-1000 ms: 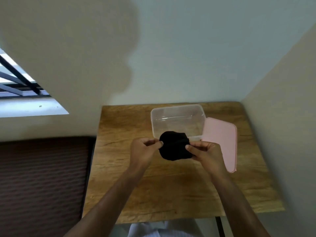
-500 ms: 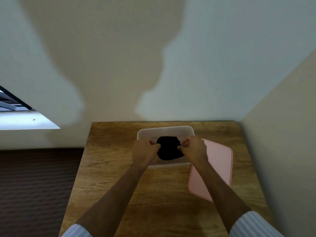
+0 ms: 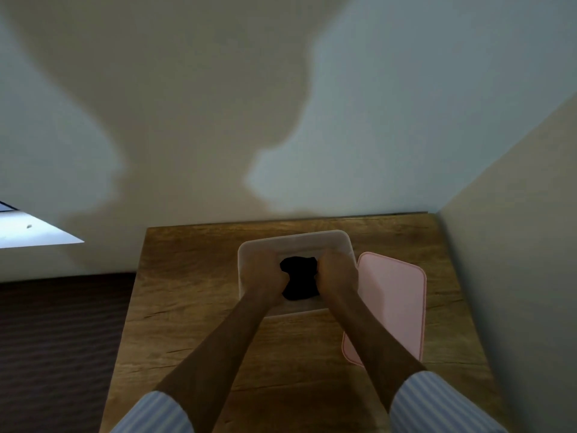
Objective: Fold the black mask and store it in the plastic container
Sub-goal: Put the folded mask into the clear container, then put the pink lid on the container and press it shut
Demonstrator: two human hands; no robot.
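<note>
The folded black mask (image 3: pixel 299 280) sits low inside the clear plastic container (image 3: pixel 293 239) at the back middle of the wooden table. My left hand (image 3: pixel 263 278) grips the mask's left edge and my right hand (image 3: pixel 337 275) grips its right edge. Both hands reach down inside the container, and their fingers are partly hidden by the mask and the container walls.
A pink lid (image 3: pixel 396 304) lies flat on the table (image 3: pixel 187 307) just right of the container. Walls close off the back and right sides of the table. A dark ribbed surface (image 3: pixel 62 339) lies to the left, below a window ledge (image 3: pixel 34 232).
Both hands have carried the mask from in front of the container down into it. The camera view has tilted and come closer to the table.
</note>
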